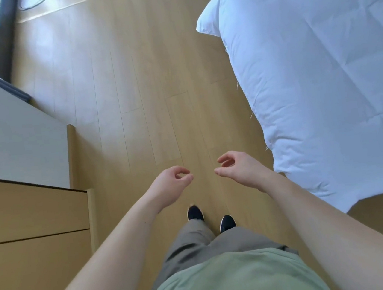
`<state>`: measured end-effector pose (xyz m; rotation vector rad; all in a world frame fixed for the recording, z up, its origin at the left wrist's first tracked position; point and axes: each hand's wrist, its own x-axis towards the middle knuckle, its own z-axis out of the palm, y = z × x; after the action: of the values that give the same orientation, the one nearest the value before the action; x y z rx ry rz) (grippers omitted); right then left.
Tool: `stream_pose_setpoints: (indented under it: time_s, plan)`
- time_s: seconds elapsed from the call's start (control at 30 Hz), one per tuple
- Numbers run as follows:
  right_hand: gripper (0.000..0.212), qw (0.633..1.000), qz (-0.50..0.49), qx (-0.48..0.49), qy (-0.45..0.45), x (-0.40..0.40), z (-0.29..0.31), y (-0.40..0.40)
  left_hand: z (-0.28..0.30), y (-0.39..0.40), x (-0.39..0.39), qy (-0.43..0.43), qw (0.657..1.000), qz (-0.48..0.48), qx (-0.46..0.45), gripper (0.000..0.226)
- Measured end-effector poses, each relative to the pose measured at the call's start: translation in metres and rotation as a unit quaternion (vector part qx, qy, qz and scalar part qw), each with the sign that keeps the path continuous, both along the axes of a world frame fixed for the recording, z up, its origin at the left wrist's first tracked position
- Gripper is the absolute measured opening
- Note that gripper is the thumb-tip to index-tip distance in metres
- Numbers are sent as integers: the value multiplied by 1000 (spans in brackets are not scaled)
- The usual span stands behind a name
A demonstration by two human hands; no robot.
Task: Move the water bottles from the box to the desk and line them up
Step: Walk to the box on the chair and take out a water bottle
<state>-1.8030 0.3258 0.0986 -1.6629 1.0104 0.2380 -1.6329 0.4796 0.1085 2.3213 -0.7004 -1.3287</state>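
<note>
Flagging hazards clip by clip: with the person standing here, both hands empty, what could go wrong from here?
1. No box, bottles or desk show, so the person must turn or walk; the white duvet overhangs the wooden floor on the right and might catch a foot.
2. The wooden cabinet corner on the left sits near the left hand and could be bumped.
3. The right hand also holds nothing.

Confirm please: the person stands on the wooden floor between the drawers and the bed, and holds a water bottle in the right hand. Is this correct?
Not quite. The right hand holds nothing: its fingers are loosely curled, like those of the left hand, and no water bottle is in sight. The head view shows it. The rest is correct: the person stands on the wooden floor between the drawers and the bed.
</note>
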Motion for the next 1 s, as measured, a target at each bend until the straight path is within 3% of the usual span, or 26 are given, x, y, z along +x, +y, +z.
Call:
stream_pose_setpoints:
  time_s: [1.0]
  plan:
    - [37, 998, -38, -12, 53, 310, -4, -290, -28, -313, 325, 42, 998, -54, -1, 33]
